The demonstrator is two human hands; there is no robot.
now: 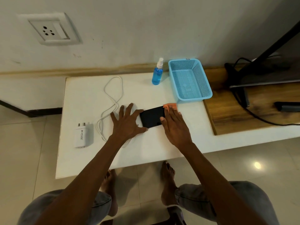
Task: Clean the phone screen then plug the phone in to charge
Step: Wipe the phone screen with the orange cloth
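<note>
orange cloth mostly hidden under right hand, phone edges covered by both hands, charger cable end hidden — behind left hand, adapter lettering blurred

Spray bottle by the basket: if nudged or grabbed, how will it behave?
The spray bottle stands upright, tall and narrow, so it probably tips easily. Blue liquid fills most of it, likely adding weight low down. If toppled, its round body may roll.

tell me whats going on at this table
A person is cleaning a phone that lies flat on a white table. The left hand steadies its near end with spread fingers, while the right hand presses an orange cloth on its far end. The spray bottle stands by an empty blue basket. The charger and its white cable lie unplugged, and the wall socket is free.
</note>
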